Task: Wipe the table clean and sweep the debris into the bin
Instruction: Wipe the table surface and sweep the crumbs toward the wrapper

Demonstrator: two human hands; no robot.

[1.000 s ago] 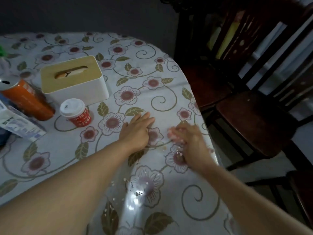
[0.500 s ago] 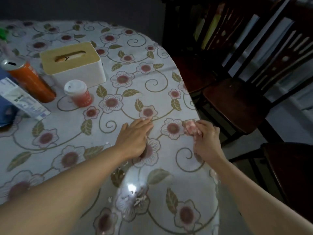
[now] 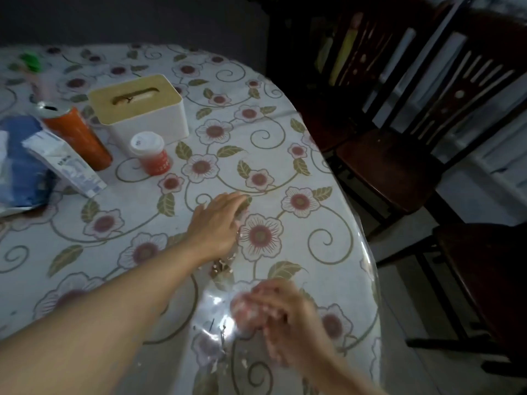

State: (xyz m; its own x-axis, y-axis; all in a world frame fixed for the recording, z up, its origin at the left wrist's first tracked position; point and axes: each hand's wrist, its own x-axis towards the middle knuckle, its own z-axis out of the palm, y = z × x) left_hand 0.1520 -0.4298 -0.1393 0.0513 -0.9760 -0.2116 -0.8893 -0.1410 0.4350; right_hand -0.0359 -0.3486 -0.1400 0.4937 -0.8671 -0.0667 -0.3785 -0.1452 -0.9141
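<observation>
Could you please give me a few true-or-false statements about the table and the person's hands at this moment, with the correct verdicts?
1. The left hand lies flat on the floral tablecloth with fingers extended. True.
2. The right hand is empty and spread flat. False: its fingers curl round a blurred pinkish wad, probably a wipe.
3. The orange can lies on its side. False: it stands upright beside the tissue box.
4. Small crumbs lie on the cloth near the left wrist. True.
5. A small red jar with a white lid stands in front of the tissue box. True.
6. The bin stands beside the chairs. False: no bin is in view.
</observation>
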